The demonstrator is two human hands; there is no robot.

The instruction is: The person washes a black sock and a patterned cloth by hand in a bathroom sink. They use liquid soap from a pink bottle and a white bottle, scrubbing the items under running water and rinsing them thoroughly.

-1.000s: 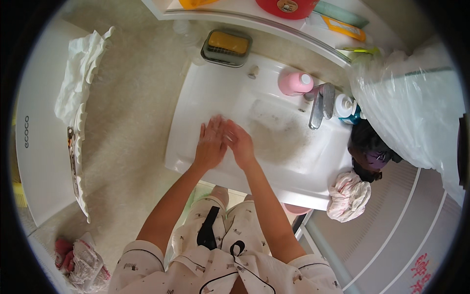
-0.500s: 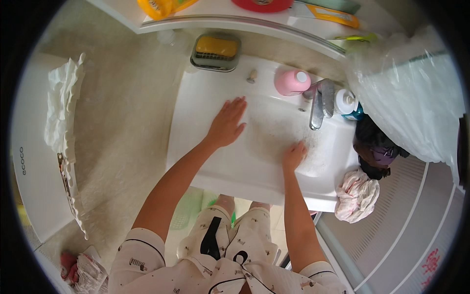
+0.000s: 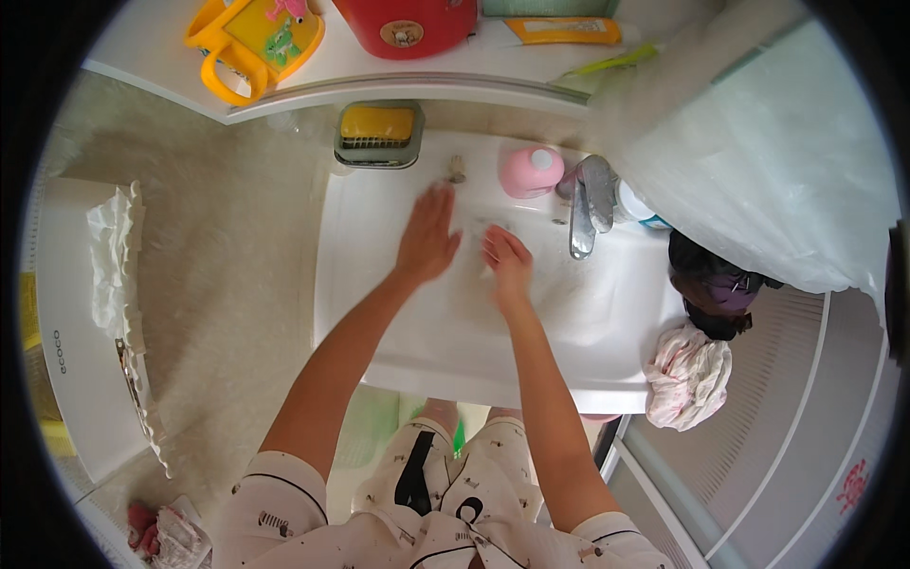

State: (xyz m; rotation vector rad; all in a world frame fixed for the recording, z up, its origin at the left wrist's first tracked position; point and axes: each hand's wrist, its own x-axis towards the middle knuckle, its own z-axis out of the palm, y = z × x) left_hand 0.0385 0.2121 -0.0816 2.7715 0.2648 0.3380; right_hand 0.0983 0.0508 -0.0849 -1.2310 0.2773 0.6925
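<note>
My left hand (image 3: 428,232) hovers above the left side of the white washbasin (image 3: 379,356), holding nothing, its fingers stretched out and slightly blurred. Close to its right, my right hand (image 3: 509,261) is over the bowl with its fingers loosely bent; no held object shows in it. The two hands are apart. Beyond them, at the back of the basin, stand a pink bottle (image 3: 532,173) with a white cap and a metal faucet (image 3: 590,204). Near my left fingertips is a small knob-like piece (image 3: 457,169).
A soap dish (image 3: 377,156) holds a yellow block (image 3: 377,122) at the back left. The shelf above carries a yellow cup (image 3: 232,57), a red container (image 3: 408,27) and a yellow tube (image 3: 569,31). Clear plastic sheeting (image 3: 749,161), dark cloth (image 3: 716,289) and pale crumpled cloth (image 3: 690,377) lie rightward.
My right hand has moved left and away from me, closer to my left hand. My left hand stays outstretched near the same spot. The view has tilted up, showing more of the shelf.
</note>
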